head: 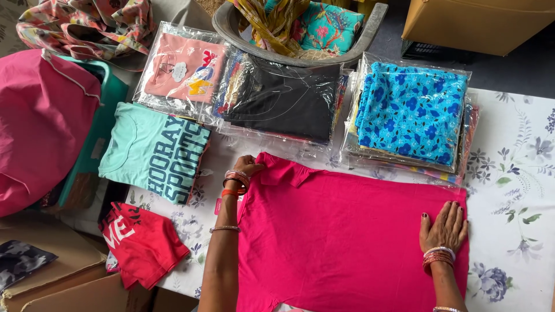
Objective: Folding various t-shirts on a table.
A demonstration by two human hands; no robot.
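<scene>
Pink T-shirt (347,231): lying spread flat on the floral tablecloth (514,173), neck end towards the left, filling the near middle of the table.
Left hand (247,166): reaching to the shirt's upper left corner, fingers closing on the cloth at the neck edge and pinching it; orange and silver bangles are sitting on the wrist.
Right hand (444,226): pressing flat on the shirt near its right edge, fingers stretched out and gripping nothing; bangles are ringing this wrist too.
Mint T-shirt (155,151): lying folded just left of the pink one, dark lettering facing up.
Red garment (141,242): lying crumpled at the table's near left corner.
Bagged clothes: a black pack (283,101), a pink pack (184,68) and a blue flowered pack (410,110) are lining the far side of the table.
Grey tub (300,55): sitting behind the packs, holding bright printed fabric.
Cardboard boxes (52,260): standing below the table at the left.
</scene>
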